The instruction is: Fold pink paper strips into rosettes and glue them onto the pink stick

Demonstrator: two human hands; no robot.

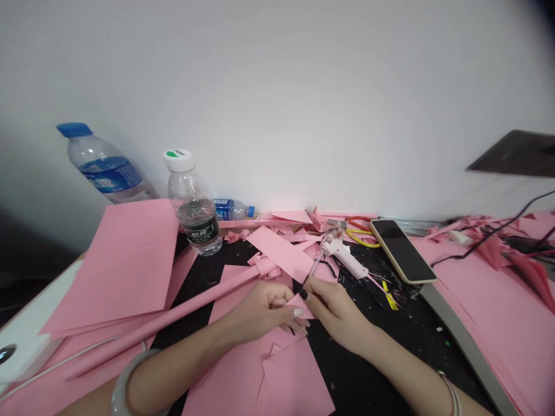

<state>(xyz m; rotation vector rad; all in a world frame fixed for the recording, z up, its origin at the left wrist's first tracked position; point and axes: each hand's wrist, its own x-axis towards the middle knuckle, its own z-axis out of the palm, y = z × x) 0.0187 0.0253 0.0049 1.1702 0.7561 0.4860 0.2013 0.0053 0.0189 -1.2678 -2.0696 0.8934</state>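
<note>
Head view shows a small piece of pink paper [302,307] held over the near middle of the bench [368,370], between the left hand [269,309] and the right hand [332,309]. Each grip is closed on it: the left thumb presses its left part, with the fingers curled behind, while the right thumb and fingertips pinch its right edge. The piece looks almost weightless, thin and flexible, probably dry rather than slippery; it should take a crease easily, and could tear or wrinkle under a hard pull. Its edges seem the best place to hold, with a light pinch from both sides. Just beyond lies a loose paper strip [280,252], likely just as light. The glue gun [347,258], to the far right, looks rigid and heavier, best taken by its handle.
</note>
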